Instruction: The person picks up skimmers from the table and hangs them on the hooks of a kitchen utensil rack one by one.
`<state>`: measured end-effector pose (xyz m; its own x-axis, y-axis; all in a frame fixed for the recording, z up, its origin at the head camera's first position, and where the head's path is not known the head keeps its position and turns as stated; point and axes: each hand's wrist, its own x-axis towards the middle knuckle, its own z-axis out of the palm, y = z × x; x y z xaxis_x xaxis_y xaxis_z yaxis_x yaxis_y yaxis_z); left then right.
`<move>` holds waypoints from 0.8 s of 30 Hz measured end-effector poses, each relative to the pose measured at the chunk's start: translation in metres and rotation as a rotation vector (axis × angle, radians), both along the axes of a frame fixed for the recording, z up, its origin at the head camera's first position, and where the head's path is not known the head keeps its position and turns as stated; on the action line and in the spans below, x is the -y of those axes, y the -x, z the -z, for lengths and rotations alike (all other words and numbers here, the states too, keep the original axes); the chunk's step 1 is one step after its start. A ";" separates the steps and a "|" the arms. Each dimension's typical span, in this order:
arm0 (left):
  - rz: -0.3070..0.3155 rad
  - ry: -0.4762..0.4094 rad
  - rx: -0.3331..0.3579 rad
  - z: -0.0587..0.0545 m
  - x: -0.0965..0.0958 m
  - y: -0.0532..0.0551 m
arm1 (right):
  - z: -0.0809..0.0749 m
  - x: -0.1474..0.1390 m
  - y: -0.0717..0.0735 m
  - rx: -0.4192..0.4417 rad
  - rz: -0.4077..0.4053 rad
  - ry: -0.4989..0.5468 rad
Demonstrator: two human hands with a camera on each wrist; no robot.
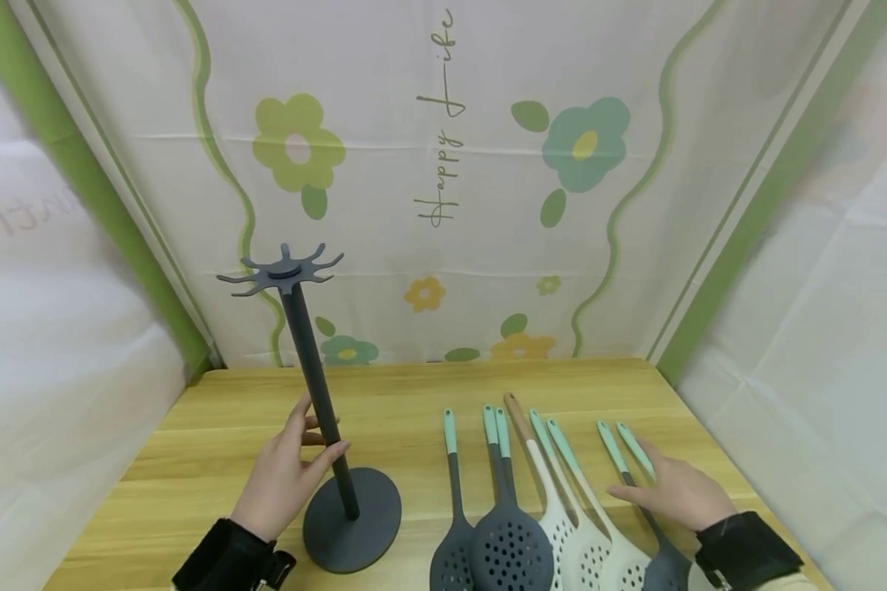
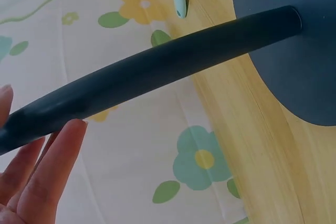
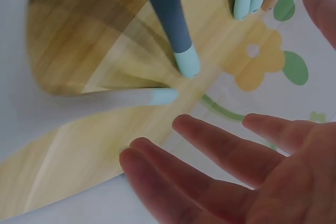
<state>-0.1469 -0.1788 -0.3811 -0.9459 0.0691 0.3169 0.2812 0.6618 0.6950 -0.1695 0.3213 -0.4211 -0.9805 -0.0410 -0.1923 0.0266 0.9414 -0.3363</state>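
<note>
A dark grey utensil stand (image 1: 314, 369) rises at left, with a round base (image 1: 325, 546) on the table and a ring of curved hooks (image 1: 284, 267) on top. My left hand (image 1: 284, 480) holds its pole low down, thumb on one side and fingers on the other; in the left wrist view, fingertips (image 2: 68, 135) meet the pole (image 2: 152, 66). At right, my right hand (image 1: 683, 488) hovers with spread fingers over two mint-ended utensils. One is dark (image 3: 168, 14); the other is pale (image 3: 105, 103). The hand partly hides them in the head view.
Between the hands lie a dark slotted turner (image 1: 452, 554), a dark skimmer (image 1: 510, 548) overlapping another handle, and several white perforated utensils (image 1: 590, 554), one with a brown handle end (image 1: 517, 414). A printed cloth (image 1: 384, 189) walls the wooden table (image 1: 229, 419) at the back and sides.
</note>
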 end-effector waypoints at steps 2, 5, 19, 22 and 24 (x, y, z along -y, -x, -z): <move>0.004 -0.004 -0.003 -0.001 0.000 -0.001 | 0.001 -0.003 0.001 0.001 0.001 0.001; 0.002 -0.013 -0.001 -0.003 -0.001 0.000 | 0.003 -0.006 0.002 0.015 0.005 0.015; -0.005 -0.074 -0.009 -0.015 -0.007 0.003 | 0.001 -0.023 0.007 -0.010 -0.025 -0.026; -0.014 -0.069 -0.023 -0.017 -0.009 0.003 | -0.001 -0.026 0.008 -0.029 -0.043 -0.046; -0.021 -0.057 -0.028 -0.017 -0.010 0.002 | 0.001 -0.029 0.008 -0.036 -0.054 -0.059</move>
<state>-0.1490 -0.1690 -0.3637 -0.9377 0.0306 0.3460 0.2875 0.6274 0.7237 -0.1778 0.3499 -0.4223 -0.9834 -0.0838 -0.1609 -0.0360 0.9595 -0.2795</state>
